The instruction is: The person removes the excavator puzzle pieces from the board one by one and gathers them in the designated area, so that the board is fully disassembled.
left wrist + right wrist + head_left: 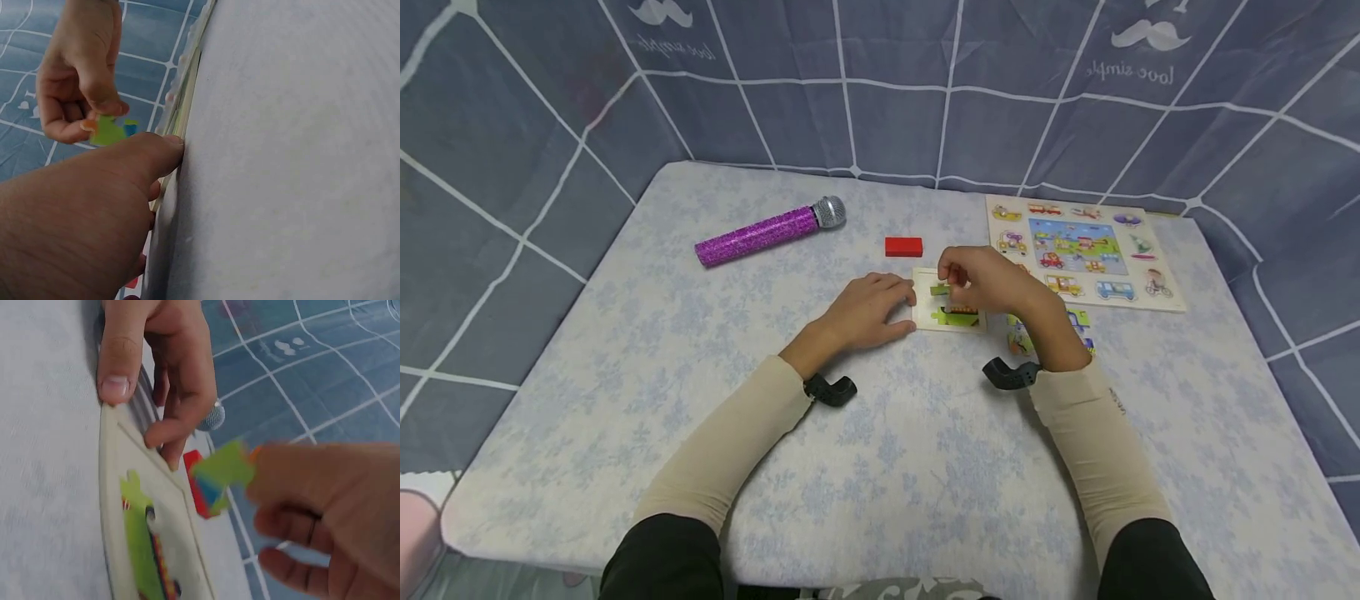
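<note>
A small pale puzzle board (917, 275) lies on the table, with green pieces showing a dark vehicle inside its frame. My left hand (869, 312) rests at the board's left side, thumb at the near corner and fingers along the edge. Over the board, my right hand (988, 277) pinches a green puzzle piece (225, 465) between thumb and forefinger. That piece has a blue patch and is held off the board in the right wrist view. More colourful puzzle pieces (1078, 320) lie beside the board, partly hidden under the right wrist.
A larger vehicle picture board (1165, 283) lies at the back right. Behind the small board sits a red block (903, 247). A purple glittery microphone (760, 237) lies at the back left. Grey-blue curtain (895, 125) hangs behind the table.
</note>
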Available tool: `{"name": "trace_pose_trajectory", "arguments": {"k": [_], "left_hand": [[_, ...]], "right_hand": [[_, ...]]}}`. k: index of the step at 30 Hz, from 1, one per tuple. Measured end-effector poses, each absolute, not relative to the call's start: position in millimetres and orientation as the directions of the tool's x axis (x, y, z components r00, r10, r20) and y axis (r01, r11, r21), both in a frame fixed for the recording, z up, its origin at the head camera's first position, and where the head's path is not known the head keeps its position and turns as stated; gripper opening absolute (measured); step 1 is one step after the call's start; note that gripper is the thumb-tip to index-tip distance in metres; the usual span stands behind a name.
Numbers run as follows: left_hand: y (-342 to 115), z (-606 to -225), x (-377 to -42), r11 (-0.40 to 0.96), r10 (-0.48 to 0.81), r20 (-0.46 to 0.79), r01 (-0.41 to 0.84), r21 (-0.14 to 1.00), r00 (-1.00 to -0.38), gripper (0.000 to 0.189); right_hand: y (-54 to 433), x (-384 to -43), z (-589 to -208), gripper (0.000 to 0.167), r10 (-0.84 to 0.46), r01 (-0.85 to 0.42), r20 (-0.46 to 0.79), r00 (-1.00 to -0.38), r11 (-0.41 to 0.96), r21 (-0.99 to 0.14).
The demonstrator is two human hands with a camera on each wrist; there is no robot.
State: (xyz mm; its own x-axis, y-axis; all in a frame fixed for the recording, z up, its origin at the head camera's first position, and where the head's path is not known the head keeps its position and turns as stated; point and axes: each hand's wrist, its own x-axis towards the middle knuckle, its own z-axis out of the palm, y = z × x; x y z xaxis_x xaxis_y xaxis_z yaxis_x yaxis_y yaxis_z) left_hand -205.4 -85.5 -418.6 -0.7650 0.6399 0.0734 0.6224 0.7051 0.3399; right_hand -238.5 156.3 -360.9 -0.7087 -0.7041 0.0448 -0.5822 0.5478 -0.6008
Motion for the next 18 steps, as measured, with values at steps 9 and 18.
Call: {"name": "trace_pose_trajectory", "arguments": {"k": [9, 18], "left_hand": [[-84.6, -419.3, -205.1, 0.706, 0.637, 0.071, 0.618, 0.346, -0.767, 0.036], [-85.8, -419.1, -206.2, 0.714, 0.632, 0.057, 0.609, 0.345, -0.773, 0.036]], "right_hand": [[197.4, -219.7, -359.7, 0.006, -0.676, -0.497, 0.145, -0.722, 0.363, -0.788], [267.4, -166.4, -372.6, 0.011, -0.62, -0.374, 0.042, -0.784, 0.417, -0.828]]}}
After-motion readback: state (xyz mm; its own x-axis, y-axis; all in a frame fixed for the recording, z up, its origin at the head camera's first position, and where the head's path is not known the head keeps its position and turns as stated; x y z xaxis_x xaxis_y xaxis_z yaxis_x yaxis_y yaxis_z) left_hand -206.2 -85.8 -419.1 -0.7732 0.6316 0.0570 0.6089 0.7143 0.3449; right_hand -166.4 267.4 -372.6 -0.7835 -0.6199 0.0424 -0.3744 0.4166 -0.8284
